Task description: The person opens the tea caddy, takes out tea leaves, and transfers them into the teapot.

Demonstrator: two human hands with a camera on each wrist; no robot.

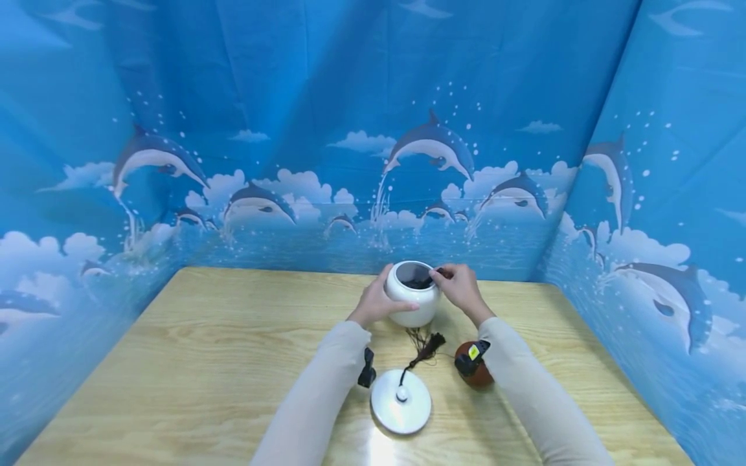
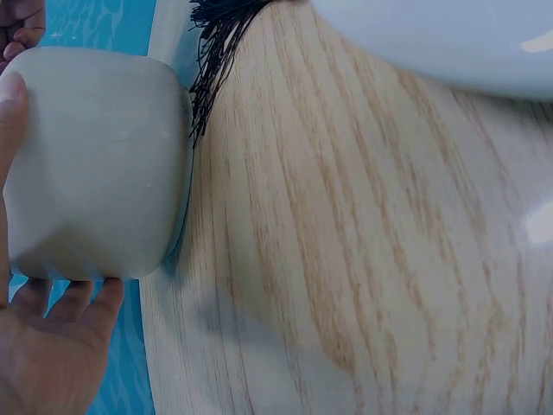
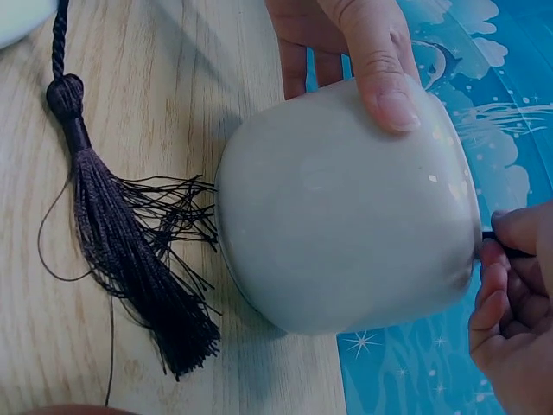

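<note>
A white ceramic jar [image 1: 424, 309] stands near the far edge of the table, its mouth uncovered and its inside dark. My left hand [image 1: 374, 303] grips it from the left, with the thumb across the front and the fingers round the far side. At the right of the rim, my right hand [image 1: 462, 287] pinches a thin dark stick-like thing [image 3: 510, 245] between thumb and fingertips. Most of that thing is hidden by the hand, so its kind does not show. Nearer to me lies the jar's white lid [image 1: 408, 414], its knob tied to a black tassel [image 3: 130, 251].
A reddish-brown round object [image 1: 481, 377] sits under my right forearm, partly covered by the wrist camera. The tassel's loose threads reach the jar's base. Behind the wooden table [image 1: 233, 362] hangs a blue dolphin-print cloth [image 1: 326, 129], which also runs along both sides.
</note>
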